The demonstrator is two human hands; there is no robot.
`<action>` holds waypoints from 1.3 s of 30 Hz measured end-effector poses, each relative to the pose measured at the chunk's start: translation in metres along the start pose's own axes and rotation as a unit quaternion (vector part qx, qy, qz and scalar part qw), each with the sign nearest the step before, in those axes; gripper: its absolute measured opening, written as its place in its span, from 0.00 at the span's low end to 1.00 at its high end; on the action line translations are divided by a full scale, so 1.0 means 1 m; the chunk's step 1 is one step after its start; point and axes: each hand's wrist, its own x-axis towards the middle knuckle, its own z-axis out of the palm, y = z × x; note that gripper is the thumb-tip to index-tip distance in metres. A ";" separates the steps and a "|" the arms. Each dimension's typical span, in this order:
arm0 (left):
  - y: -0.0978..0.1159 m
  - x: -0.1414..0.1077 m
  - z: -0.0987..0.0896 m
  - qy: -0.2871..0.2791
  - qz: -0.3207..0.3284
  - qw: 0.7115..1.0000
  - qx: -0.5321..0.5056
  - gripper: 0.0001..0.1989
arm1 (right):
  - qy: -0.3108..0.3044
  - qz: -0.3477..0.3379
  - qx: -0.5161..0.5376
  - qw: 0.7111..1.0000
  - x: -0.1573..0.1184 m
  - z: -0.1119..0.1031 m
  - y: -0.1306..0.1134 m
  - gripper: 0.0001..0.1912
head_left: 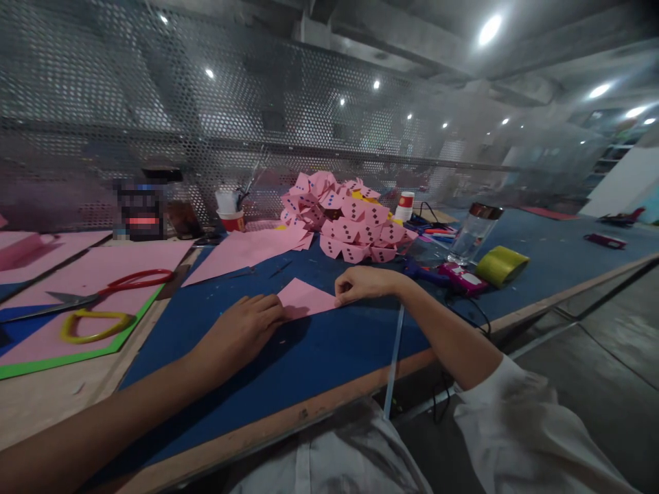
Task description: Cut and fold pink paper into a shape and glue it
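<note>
A small folded piece of pink paper point(307, 298) lies on the blue tabletop, its peak pointing away from me. My left hand point(252, 324) is closed over its left corner, fingers together and bent; the fingertips are partly hidden. At the opposite corner, my right hand point(363, 283) pinches the paper between thumb and curled fingers. Just behind it sits a pile of folded pink paper pieces point(360, 233) marked with small dark dots. A large pink sheet point(247, 252) lies to its left.
Red-handled scissors point(139, 280) and a yellow-handled tool point(96, 326) lie at left on coloured sheets. At right are a glass jar point(466, 237), a yellow tape roll point(502, 266) and a pink-and-white device point(462, 278). The blue table point(247, 398) has a wooden front edge.
</note>
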 end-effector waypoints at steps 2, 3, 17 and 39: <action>0.000 0.000 0.000 0.000 0.001 1.000 -0.001 0.14 | -0.004 -0.002 0.004 1.000 0.000 0.000 0.002 0.17; 0.000 0.000 0.000 -0.001 0.000 1.000 -0.003 0.14 | -0.006 -0.002 0.009 1.000 0.000 -0.001 0.003 0.17; -0.005 -0.001 0.004 0.004 0.030 0.999 0.015 0.22 | -0.036 0.014 0.078 0.996 0.000 -0.004 0.022 0.19; -0.006 -0.002 0.007 0.013 0.035 0.999 0.033 0.28 | -0.027 0.001 -0.023 0.999 -0.010 -0.008 0.012 0.11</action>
